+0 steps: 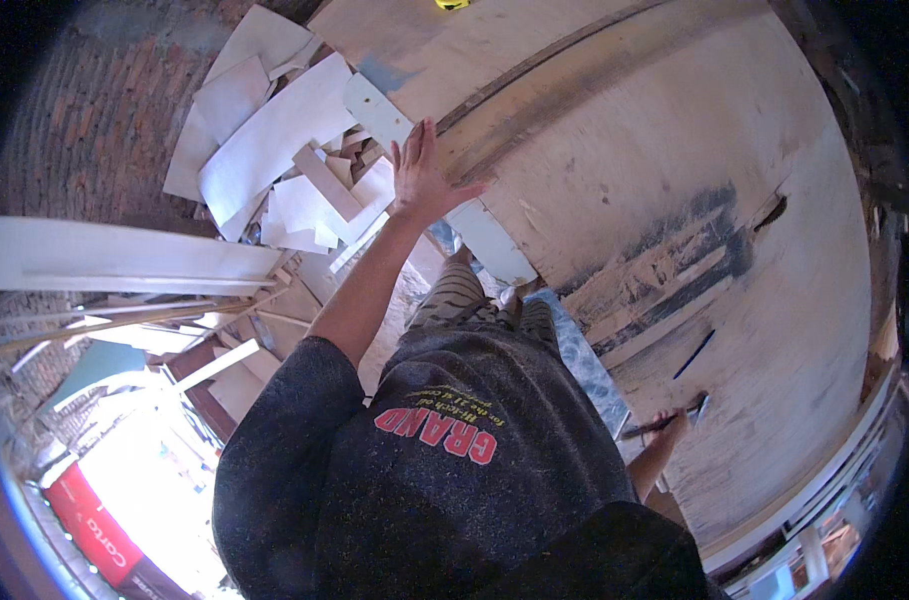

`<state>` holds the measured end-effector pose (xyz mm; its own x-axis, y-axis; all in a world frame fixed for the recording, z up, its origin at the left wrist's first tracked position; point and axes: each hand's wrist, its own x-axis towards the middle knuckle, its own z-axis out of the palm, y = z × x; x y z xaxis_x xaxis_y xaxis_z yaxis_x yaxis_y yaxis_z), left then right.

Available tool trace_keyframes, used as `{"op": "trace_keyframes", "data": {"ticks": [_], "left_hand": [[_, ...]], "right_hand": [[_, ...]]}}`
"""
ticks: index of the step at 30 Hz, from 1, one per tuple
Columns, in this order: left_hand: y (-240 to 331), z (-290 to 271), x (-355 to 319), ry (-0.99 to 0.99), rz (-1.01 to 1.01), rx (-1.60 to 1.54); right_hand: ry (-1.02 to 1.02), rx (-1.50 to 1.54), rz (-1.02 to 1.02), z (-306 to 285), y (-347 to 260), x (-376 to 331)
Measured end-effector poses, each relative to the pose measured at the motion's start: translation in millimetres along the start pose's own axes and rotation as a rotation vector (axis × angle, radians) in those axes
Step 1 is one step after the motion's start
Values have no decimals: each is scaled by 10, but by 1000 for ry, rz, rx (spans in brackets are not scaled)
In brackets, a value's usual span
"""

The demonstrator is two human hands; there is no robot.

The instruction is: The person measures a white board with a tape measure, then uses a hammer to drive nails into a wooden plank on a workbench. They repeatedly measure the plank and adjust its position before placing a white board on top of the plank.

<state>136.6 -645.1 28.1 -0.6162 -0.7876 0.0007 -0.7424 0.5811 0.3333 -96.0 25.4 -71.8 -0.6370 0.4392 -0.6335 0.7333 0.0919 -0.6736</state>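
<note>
My left hand (424, 180) is open, its fingers spread at the left edge of a worn wooden worktable (794, 130). It lies over a narrow white strip of board (494, 242) that runs along that edge, with small holes near the strip's far end. My right hand (662, 424) is closed around the dark handle of what looks like a hammer (700, 405); the metal head is over the tabletop near the close edge. A dark blue pencil or pen (694, 354) lies on the table beyond it.
A toothed saw blade (771, 213) pokes through a slot in the tabletop. Dark dust and worn grooves (664, 280) mark the surface. White board offcuts (274, 150) are heaped at left by a brick wall (84, 130). Something yellow (452, 4) sits at the far edge.
</note>
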Motion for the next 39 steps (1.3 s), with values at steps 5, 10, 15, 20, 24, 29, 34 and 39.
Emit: {"op": "trace_keyframes", "data": {"ticks": [5,10,15,20,24,29,34,39], "left_hand": [[108,18,92,-29,-32,17],[274,208,355,-44,31,31],[642,330,725,-79,3,60],[791,511,869,-93,-38,90],[782,548,898,-129,-58,32],[799,514,917,-159,-91,65],[801,519,878,-132,-91,54],[941,380,971,-208,-111,83]], "right_hand": [[48,-199,-511,749,-603,-922],[-558,-202,-543,1996,-974,-1959],[-637,-694,-1163,3220,-1085,-2572],[-574,-937,-1451,4199,-1263,-3016],[-594,-896,-1534,4505,-1348,-3170],[-571,-1064,-1642,4706,-1260,-2983],[-647,-759,-1708,4678,-1232,-2882],[-660,-1076,-1694,4717,-1333,-2674]]}}
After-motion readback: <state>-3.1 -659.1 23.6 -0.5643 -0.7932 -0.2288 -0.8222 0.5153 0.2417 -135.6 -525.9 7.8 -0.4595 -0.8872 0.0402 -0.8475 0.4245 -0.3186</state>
